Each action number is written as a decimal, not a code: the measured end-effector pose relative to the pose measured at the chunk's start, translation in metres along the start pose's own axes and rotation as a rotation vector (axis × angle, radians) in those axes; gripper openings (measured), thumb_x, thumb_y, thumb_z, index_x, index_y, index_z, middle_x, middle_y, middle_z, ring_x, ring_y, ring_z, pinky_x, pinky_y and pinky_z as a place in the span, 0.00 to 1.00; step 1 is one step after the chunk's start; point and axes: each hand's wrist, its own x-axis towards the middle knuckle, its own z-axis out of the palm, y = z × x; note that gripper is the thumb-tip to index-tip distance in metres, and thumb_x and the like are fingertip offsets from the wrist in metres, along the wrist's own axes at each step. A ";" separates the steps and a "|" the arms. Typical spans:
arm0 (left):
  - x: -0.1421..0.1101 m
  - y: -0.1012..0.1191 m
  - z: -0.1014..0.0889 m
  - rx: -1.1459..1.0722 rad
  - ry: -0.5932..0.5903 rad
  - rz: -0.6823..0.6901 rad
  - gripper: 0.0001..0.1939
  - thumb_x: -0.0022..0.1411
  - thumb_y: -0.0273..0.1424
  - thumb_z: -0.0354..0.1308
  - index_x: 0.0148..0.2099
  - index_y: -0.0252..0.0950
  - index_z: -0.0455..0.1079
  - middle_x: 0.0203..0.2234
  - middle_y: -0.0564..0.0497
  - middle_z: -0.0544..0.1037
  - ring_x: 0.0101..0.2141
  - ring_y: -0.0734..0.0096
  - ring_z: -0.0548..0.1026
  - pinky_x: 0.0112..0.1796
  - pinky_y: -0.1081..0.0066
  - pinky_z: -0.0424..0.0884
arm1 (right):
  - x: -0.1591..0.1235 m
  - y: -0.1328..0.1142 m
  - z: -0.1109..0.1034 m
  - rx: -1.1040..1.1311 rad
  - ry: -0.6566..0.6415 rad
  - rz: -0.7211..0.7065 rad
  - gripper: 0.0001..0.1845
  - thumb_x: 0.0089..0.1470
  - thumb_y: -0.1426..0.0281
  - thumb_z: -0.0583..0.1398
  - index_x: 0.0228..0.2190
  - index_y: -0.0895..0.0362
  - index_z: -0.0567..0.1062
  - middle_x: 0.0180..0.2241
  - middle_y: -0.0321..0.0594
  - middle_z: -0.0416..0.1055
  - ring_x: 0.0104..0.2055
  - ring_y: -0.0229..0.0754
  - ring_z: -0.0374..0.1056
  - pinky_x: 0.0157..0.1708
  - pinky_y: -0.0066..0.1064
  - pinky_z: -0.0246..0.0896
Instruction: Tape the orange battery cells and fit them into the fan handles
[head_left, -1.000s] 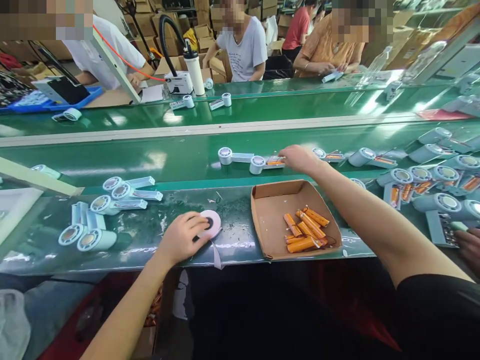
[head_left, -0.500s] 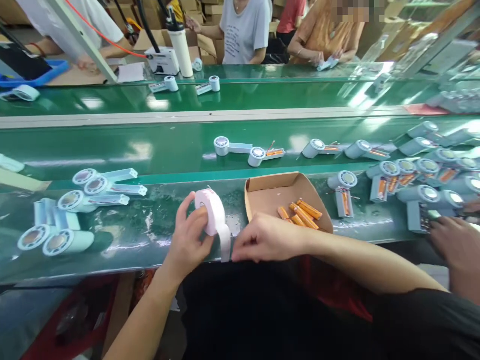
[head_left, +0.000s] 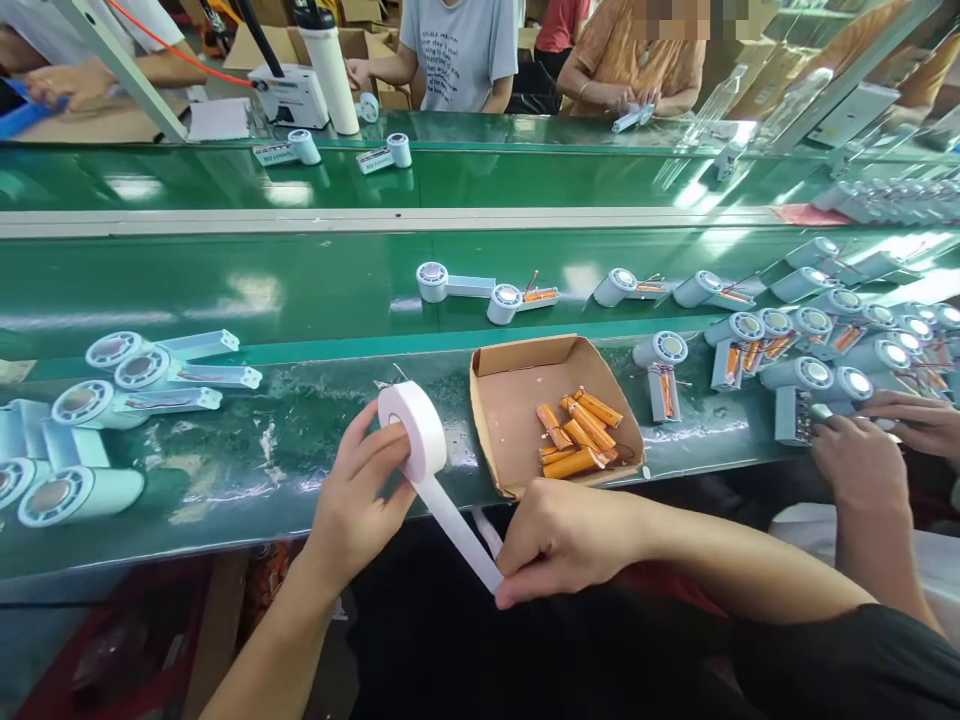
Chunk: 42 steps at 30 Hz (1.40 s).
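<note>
My left hand (head_left: 365, 490) grips a roll of white tape (head_left: 426, 430), with fingers pushed into its core. A strip of tape (head_left: 461, 538) runs down from the roll to my right hand (head_left: 559, 540), whose thumb and finger pinch its end. The strip hangs in front of the bench edge. Just beyond my right hand sits a shallow cardboard box (head_left: 510, 400) holding several orange battery cells (head_left: 581, 432). Left of my left hand lie several light blue handheld fan bodies (head_left: 154, 368), some with thin wires in their open handles.
Along the green conveyor (head_left: 315, 290) lie more fan bodies (head_left: 504, 303), with a dense cluster (head_left: 814, 325) at the right. A co-worker's hands (head_left: 862, 455) handle a fan there. Other people stand across the line, near a white bottle (head_left: 330, 80).
My right hand has moved down and slightly right, drawing out a longer strip of tape. The view has shifted, and more of the orange cells now show.
</note>
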 end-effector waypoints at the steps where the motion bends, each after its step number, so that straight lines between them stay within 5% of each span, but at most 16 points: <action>1: -0.003 -0.002 0.000 -0.003 -0.005 -0.032 0.11 0.68 0.24 0.62 0.51 0.40 0.75 0.46 0.47 0.82 0.61 0.47 0.76 0.60 0.43 0.77 | -0.004 0.003 -0.004 -0.065 0.012 0.006 0.30 0.67 0.45 0.60 0.27 0.56 0.81 0.22 0.37 0.76 0.23 0.35 0.69 0.25 0.27 0.58; 3: -0.009 -0.004 0.000 -0.002 -0.021 -0.059 0.11 0.69 0.25 0.62 0.52 0.40 0.74 0.47 0.46 0.82 0.60 0.48 0.76 0.58 0.46 0.79 | -0.012 0.009 -0.020 -0.265 0.181 0.134 0.24 0.66 0.48 0.62 0.33 0.55 0.83 0.29 0.40 0.80 0.30 0.39 0.74 0.31 0.28 0.63; 6: -0.014 -0.001 0.004 0.004 -0.029 -0.044 0.11 0.70 0.25 0.60 0.53 0.39 0.73 0.46 0.46 0.82 0.59 0.49 0.77 0.57 0.49 0.80 | -0.019 0.022 -0.049 -0.732 0.555 0.602 0.18 0.64 0.54 0.66 0.45 0.55 0.82 0.39 0.47 0.83 0.43 0.50 0.78 0.40 0.34 0.68; 9: -0.013 0.005 0.008 0.008 -0.037 0.006 0.13 0.68 0.22 0.60 0.52 0.39 0.73 0.45 0.46 0.81 0.58 0.50 0.77 0.56 0.50 0.81 | -0.018 0.033 -0.066 -0.932 0.544 0.908 0.20 0.62 0.61 0.66 0.51 0.58 0.80 0.42 0.53 0.81 0.53 0.60 0.75 0.44 0.41 0.70; 12: -0.010 0.010 0.009 0.005 -0.062 0.065 0.17 0.66 0.18 0.59 0.54 0.40 0.73 0.43 0.46 0.81 0.56 0.50 0.78 0.56 0.46 0.80 | -0.020 0.036 -0.068 -0.656 0.568 0.754 0.21 0.59 0.67 0.66 0.54 0.55 0.79 0.42 0.46 0.82 0.50 0.54 0.76 0.48 0.41 0.72; 17: -0.006 0.013 0.002 0.024 -0.123 0.147 0.21 0.65 0.17 0.58 0.56 0.41 0.74 0.41 0.47 0.82 0.53 0.50 0.78 0.57 0.41 0.79 | -0.026 0.030 -0.059 -0.112 0.956 0.168 0.24 0.59 0.55 0.68 0.53 0.53 0.79 0.42 0.40 0.77 0.41 0.43 0.76 0.42 0.37 0.75; 22: -0.002 0.021 -0.003 0.016 -0.183 0.185 0.17 0.67 0.17 0.57 0.52 0.40 0.75 0.40 0.49 0.83 0.49 0.56 0.79 0.57 0.45 0.79 | -0.014 0.021 -0.032 -0.192 1.188 -0.234 0.10 0.63 0.60 0.68 0.45 0.49 0.82 0.40 0.40 0.72 0.43 0.44 0.75 0.42 0.39 0.77; 27: -0.002 0.028 -0.006 0.001 -0.249 0.201 0.17 0.65 0.18 0.58 0.51 0.41 0.77 0.40 0.49 0.84 0.55 0.51 0.76 0.53 0.49 0.81 | 0.000 0.010 -0.008 -0.427 1.305 -0.432 0.08 0.61 0.71 0.68 0.41 0.47 0.78 0.38 0.38 0.67 0.44 0.47 0.78 0.44 0.47 0.81; 31: -0.002 0.031 -0.007 0.050 -0.258 0.202 0.19 0.64 0.18 0.60 0.52 0.42 0.78 0.42 0.48 0.84 0.59 0.48 0.73 0.50 0.53 0.83 | 0.007 0.012 0.006 -0.529 1.323 -0.488 0.11 0.57 0.74 0.69 0.37 0.48 0.74 0.35 0.36 0.65 0.40 0.47 0.78 0.39 0.44 0.81; 35: 0.000 0.030 -0.012 0.136 -0.238 0.240 0.18 0.63 0.18 0.63 0.51 0.43 0.79 0.42 0.48 0.84 0.62 0.48 0.70 0.48 0.57 0.83 | 0.008 0.021 0.023 -0.464 1.174 -0.457 0.14 0.54 0.80 0.69 0.36 0.50 0.76 0.34 0.36 0.67 0.42 0.46 0.78 0.42 0.41 0.81; 42: 0.022 0.030 -0.033 0.454 -0.231 0.405 0.15 0.67 0.18 0.63 0.51 0.39 0.80 0.44 0.52 0.84 0.58 0.58 0.74 0.55 0.65 0.77 | -0.004 0.013 0.005 0.130 0.838 0.047 0.18 0.61 0.67 0.69 0.53 0.51 0.81 0.42 0.40 0.83 0.42 0.46 0.82 0.44 0.38 0.83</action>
